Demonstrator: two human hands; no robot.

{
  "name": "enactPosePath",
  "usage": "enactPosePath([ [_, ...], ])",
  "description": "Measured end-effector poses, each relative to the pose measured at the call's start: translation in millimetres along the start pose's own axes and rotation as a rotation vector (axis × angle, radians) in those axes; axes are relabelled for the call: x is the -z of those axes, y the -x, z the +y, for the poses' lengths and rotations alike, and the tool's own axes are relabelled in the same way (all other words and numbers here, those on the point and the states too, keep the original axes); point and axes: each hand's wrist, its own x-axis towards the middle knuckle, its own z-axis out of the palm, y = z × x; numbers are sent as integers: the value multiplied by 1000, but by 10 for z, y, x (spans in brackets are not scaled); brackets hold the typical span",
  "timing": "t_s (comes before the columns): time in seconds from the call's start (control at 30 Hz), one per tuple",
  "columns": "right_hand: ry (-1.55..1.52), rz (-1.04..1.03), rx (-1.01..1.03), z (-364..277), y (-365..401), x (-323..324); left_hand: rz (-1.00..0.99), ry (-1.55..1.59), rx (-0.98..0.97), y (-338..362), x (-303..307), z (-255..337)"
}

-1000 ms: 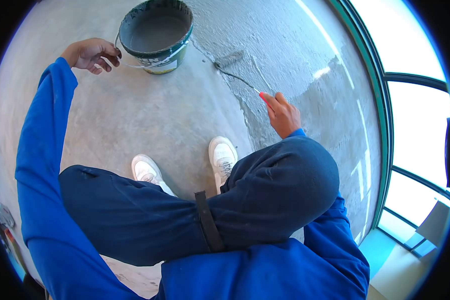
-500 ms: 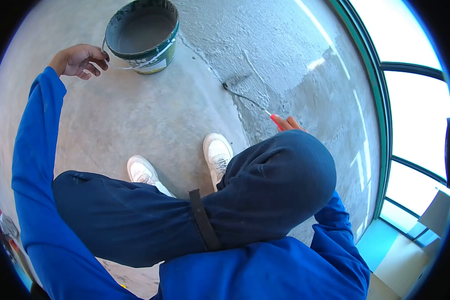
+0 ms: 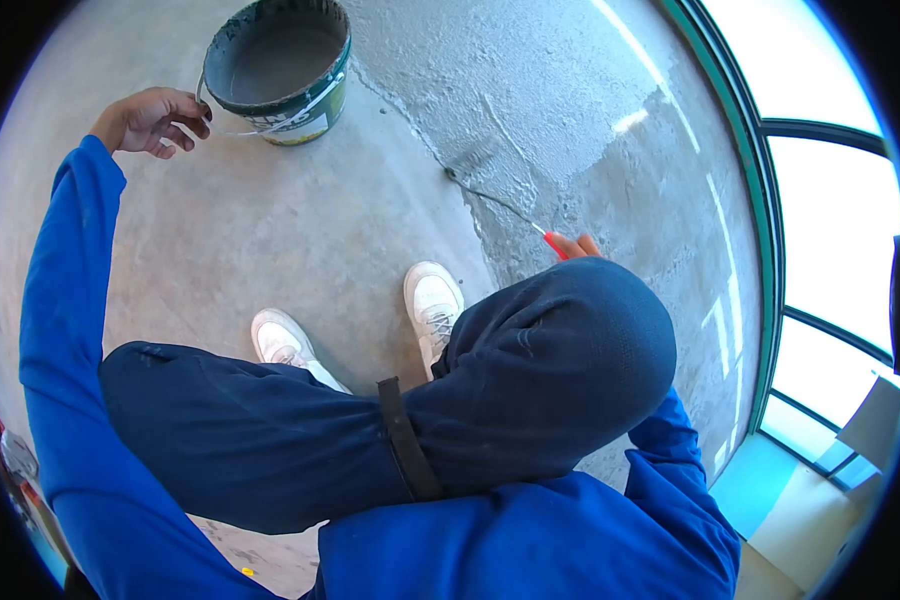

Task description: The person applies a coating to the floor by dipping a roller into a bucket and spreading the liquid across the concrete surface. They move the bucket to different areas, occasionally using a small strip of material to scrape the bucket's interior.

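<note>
My left hand (image 3: 160, 122) reaches out at the upper left, its fingers curled around the thin wire handle (image 3: 199, 88) of a green bucket (image 3: 300, 128). Grey, wet-looking material (image 3: 280, 65) lies inside the bucket, which stands upright on the floor. Over on the right, my right hand (image 3: 576, 246) grips the red handle of a paint roller (image 3: 505, 204); my knee hides most of this hand. The grey-coated roller head (image 3: 470, 160) rests on the floor, at the edge of a wet grey coating (image 3: 510, 85).
Bare concrete floor (image 3: 180, 240) stretches left of the coating's edge. My white shoes (image 3: 433, 300) are planted on it, close to that edge. Tall windows with a dark green frame (image 3: 755, 190) line the right side. Assorted items (image 3: 18, 455) lie at the far left edge.
The view has shifted slightly. Against the floor, the roller has come a little toward me. My left hand keeps its place at the bucket handle.
</note>
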Motion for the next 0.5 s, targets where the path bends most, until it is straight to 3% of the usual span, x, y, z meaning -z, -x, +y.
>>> enactPosePath([
  [0.07, -153, 7, -70, 108, 133, -24, -1, 31, -14, 22, -3, -17],
  [0.2, 48, 60, -20, 87, 328, -142, -4, 17, -12, 23, -12, -5],
  [0.5, 102, 89, -77, 248, 630, 19, 6, -5, -22, -36, 9, -56],
])
